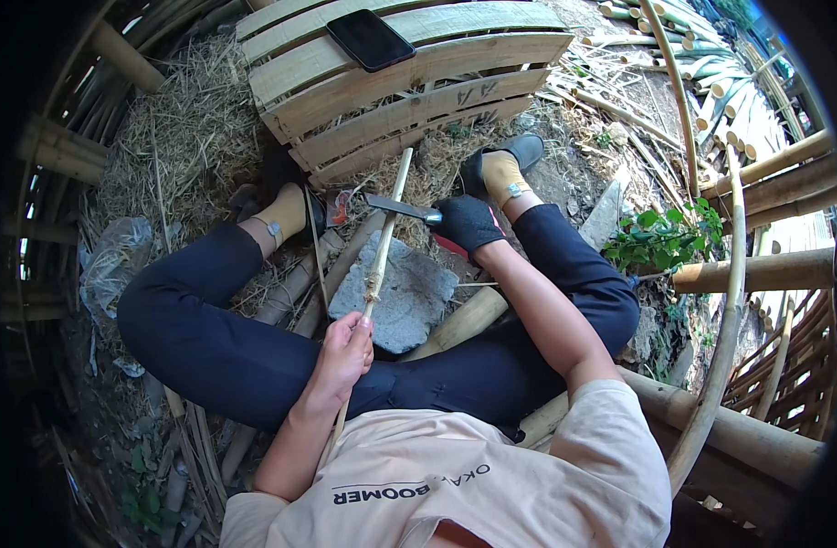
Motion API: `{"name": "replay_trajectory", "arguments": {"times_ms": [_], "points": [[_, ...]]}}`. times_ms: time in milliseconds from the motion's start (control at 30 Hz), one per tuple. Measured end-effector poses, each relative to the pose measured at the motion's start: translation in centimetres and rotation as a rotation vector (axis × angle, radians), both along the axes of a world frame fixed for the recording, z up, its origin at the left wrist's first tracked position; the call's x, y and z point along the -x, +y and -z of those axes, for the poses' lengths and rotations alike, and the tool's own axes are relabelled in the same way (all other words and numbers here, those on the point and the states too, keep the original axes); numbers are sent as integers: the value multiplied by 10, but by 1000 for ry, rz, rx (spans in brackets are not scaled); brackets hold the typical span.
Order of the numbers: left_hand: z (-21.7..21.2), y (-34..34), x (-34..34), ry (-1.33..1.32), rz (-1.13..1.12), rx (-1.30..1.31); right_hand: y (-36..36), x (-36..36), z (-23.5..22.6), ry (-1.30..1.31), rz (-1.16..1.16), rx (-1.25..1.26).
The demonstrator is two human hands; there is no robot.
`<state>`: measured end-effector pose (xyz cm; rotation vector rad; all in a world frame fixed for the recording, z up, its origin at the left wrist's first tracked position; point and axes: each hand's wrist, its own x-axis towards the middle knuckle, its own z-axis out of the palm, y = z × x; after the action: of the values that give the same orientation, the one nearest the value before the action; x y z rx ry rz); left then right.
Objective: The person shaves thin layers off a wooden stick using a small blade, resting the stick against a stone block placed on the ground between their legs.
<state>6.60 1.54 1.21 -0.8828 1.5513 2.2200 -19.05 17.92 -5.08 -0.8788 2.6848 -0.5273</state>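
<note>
1. I take the grey stone (416, 294) between the legs as my landmark. The pale stick (383, 251) slants up over it, its top end beyond the stone's far edge, its lower part running back to the near side.
2. On the near side of the stone, my left hand (348, 352) is bare and closed around the stick, thumb uppermost.
3. Beyond the stone, to its right, my right hand (468, 224), in a dark glove, is wrapped around the handle of a knife (393, 206). The two hands are well apart.
4. The blade lies across the stick, just past the stone's far edge. I can't tell from here whether it is biting in or only resting.
5. I judge the step in hand to be knife work on the stick's upper length.
6. As I read it, the next move calls for a steady left grip, a shallow blade angle and a controlled stroke, with the edge kept clear of the left fingers and both legs.
</note>
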Motion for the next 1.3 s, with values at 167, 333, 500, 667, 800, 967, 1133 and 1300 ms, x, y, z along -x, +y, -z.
{"name": "replay_trajectory", "arguments": {"times_ms": [167, 333, 500, 667, 800, 967, 1133, 1300], "points": [[4, -2, -1, -26, 21, 35, 3, 5, 4, -8, 19, -8], [-4, 0, 2, 14, 9, -11, -3, -8, -15, 76, -153, -31], [7, -1, -2, -9, 3, 6, 7, 17, 10, -5, 30, -39], [-3, -1, -1, 20, 9, -16, 1, -6, -22, 50, -105, 46], [-1, -1, -1, 17, 9, -28, 2, -1, -9, 34, -142, 7], [3, -2, -1, -7, 21, -19, 11, 19, 11, 9, 40, 26], [-8, 3, 0, 34, 18, -40, 5, 9, -11, 86, -259, 10], [-2, 0, -5, 13, 11, -45, 12, 28, 13, 4, 111, 8]]}}
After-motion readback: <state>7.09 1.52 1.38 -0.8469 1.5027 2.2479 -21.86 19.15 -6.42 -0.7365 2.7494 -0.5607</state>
